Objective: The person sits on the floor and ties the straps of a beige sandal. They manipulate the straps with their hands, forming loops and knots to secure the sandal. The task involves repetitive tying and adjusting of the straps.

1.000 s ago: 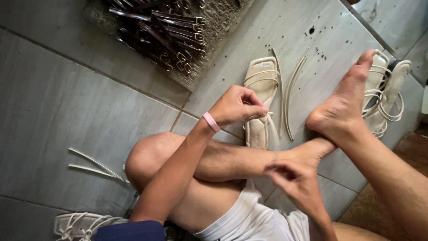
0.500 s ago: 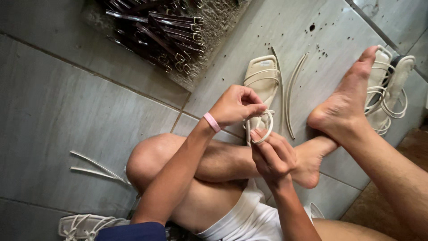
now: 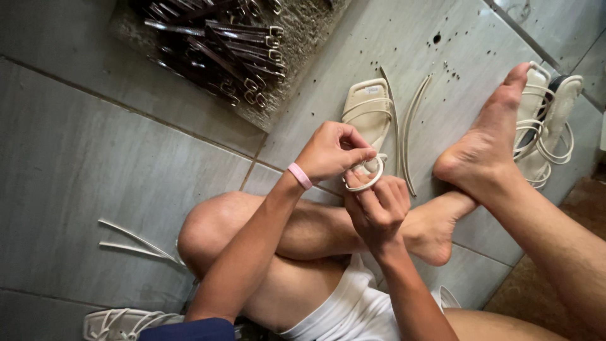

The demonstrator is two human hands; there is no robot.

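Grey floor tiles (image 3: 95, 145) spread under a seated person whose bare legs are folded across them. At far left two loose cream strips (image 3: 136, 243) lie flat, with a strappy sandal (image 3: 117, 323) at the lower edge; up top sits a heap of dark buckled straps (image 3: 221, 44). The left hand (image 3: 331, 151), with a pink wristband (image 3: 300, 175), pinches the upper arc of a cream strap loop (image 3: 369, 173), fingers closed on it. The right hand (image 3: 379, 208) is pressed just beneath, fingertips clamped on the loop's lower arc. The loop stands between both hands, over the heel of a cream sandal sole (image 3: 369, 110) whose long axis runs away from the person. Further right lie two long strips (image 3: 410, 126), then more sandals (image 3: 546, 126).
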